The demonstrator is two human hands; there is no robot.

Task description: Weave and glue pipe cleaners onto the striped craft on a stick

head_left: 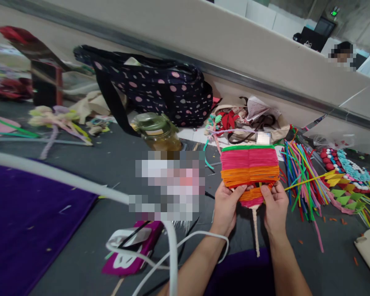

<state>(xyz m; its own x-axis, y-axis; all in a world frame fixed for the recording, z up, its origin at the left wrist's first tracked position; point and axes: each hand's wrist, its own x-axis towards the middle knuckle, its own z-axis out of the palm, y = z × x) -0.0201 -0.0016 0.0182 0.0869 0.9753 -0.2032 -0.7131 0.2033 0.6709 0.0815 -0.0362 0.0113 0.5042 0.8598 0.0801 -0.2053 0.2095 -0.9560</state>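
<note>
Both my hands hold up a flat woven piece (249,166) made of pipe cleaners, with a green top edge, pink bands above and orange bands below. My left hand (226,205) grips its lower left edge and my right hand (275,205) grips its lower right edge, thumbs on the front. A pale twisted stem (255,228) hangs down from the piece between my wrists.
A pile of loose coloured pipe cleaners (299,181) lies right of the piece. A dotted dark bag (160,88) and a lidded jar (158,131) stand behind. A white cable (169,246) and a purple cloth (27,213) lie at left. A low wall (234,49) runs along the back.
</note>
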